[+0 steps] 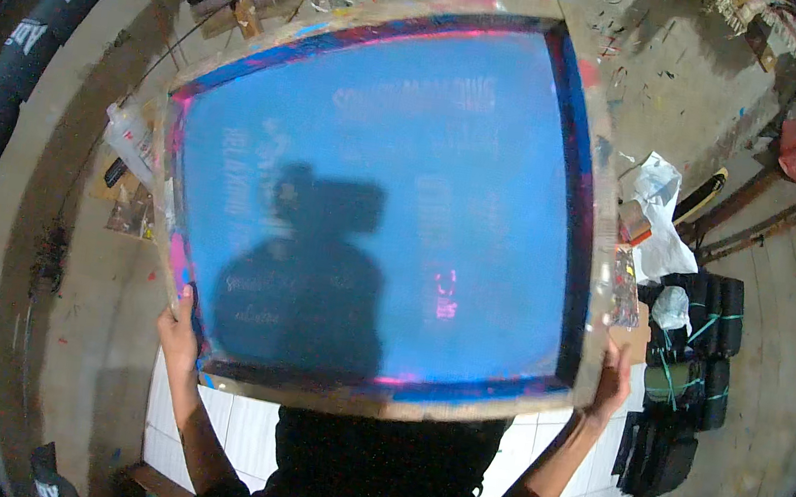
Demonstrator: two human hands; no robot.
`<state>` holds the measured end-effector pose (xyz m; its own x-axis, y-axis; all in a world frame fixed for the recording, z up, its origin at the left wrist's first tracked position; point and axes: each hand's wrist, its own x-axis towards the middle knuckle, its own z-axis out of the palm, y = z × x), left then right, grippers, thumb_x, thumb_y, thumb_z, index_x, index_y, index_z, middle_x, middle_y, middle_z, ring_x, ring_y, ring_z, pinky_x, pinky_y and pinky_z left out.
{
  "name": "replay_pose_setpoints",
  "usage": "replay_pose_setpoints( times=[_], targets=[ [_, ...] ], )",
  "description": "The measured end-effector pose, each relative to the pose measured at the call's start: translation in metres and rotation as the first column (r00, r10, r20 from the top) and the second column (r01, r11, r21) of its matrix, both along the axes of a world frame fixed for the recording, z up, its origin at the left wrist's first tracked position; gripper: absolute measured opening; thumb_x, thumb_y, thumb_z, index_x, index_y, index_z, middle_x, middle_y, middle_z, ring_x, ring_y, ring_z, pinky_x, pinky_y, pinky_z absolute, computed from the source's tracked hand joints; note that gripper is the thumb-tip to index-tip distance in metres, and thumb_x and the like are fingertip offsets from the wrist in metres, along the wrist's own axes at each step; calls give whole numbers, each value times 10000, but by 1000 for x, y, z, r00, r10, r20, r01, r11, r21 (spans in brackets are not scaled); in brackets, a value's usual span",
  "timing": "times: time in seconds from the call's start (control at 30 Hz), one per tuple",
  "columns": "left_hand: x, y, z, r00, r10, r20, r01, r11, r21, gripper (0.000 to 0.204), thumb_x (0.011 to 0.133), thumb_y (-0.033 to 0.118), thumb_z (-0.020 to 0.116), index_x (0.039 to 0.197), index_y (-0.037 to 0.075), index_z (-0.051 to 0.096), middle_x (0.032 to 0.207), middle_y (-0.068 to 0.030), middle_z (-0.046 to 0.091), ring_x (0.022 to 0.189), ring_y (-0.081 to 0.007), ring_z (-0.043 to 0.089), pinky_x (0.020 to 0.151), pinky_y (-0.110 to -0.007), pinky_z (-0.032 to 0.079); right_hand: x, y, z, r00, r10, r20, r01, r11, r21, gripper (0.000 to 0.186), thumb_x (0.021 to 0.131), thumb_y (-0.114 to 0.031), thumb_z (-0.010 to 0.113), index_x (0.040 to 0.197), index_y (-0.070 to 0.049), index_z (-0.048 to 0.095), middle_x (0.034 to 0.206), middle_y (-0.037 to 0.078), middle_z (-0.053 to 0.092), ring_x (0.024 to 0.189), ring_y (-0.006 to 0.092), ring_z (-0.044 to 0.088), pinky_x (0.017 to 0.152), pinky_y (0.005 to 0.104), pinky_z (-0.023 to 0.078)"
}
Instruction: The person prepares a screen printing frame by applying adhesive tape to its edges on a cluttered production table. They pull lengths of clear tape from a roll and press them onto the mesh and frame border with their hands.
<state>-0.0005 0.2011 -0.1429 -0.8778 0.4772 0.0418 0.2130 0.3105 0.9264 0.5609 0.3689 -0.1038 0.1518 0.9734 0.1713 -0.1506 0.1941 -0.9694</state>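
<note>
In my head view, I see a wood-framed blue screen (498,241) raised before the person, hiding much of the floor (675,94). The left hand (177,329) grasps its lower-left edge, thumb in front, fingers out of sight behind. The right hand (612,379) grasps the lower-right edge, partly covered by the frame. A shadow (314,288) darkens the screen; its faint marks (416,100) I can barely make out.

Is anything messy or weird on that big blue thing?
Yes, some. Pink smears streak the wooden frame near the left hand, and a small pink mark stands out against the blue panel. The big dark patch looks like just a shadow.
</note>
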Motion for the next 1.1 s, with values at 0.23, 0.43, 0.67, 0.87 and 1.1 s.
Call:
replay_pose_setpoints(
  times=[0.23, 0.43, 0.67, 0.87, 1.1],
  targets=[
    [19, -1, 3, 977, -122, 175, 114, 992, 56, 441, 985, 444, 550, 809, 46, 619, 656, 54, 471, 596, -47, 376, 533, -259, 306, -13, -43, -28, 925, -280, 257, 318, 940, -123, 538, 947, -339, 566, 1306, 59, 527, 1176, 120, 609, 1086, 210, 556, 1009, 320, 388],
    [24, -7, 11, 924, -153, 351, 164, 986, -2, 458, 987, 450, 545, 791, 43, 617, 689, 57, 468, 647, -43, 396, 567, -252, 317, -15, -78, -8, 923, -280, 262, 331, 927, -177, 526, 944, -325, 561, 1303, 58, 531, 1185, 121, 607, 1091, 213, 555, 1013, 321, 388],
    [17, -6, -9, 955, -99, 280, 47, 981, 186, 409, 982, 415, 568, 893, 29, 667, 774, 33, 591, 683, -55, 483, 604, -244, 376, -10, -109, -14, 922, -304, 240, 357, 908, -220, 513, 940, -309, 556, 1299, 57, 536, 1196, 122, 604, 1098, 216, 555, 1018, 321, 388],
    [10, -7, -6, 957, -118, 267, 89, 989, 118, 383, 968, 407, 597, 907, 37, 672, 790, 31, 610, 672, -47, 499, 587, -224, 384, -11, -130, -11, 911, -345, 225, 393, 892, -224, 502, 937, -295, 551, 1296, 57, 541, 1206, 123, 602, 1103, 219, 555, 1023, 322, 388],
    [13, -4, -6, 951, -92, 297, 47, 987, 154, 366, 936, 441, 631, 776, 112, 606, 641, 41, 536, 489, -60, 436, 439, -243, 303, -13, -133, -8, 925, -329, 192, 368, 901, -230, 490, 934, -278, 546, 1292, 56, 546, 1217, 124, 599, 1110, 223, 554, 1028, 323, 388]
  ],
)
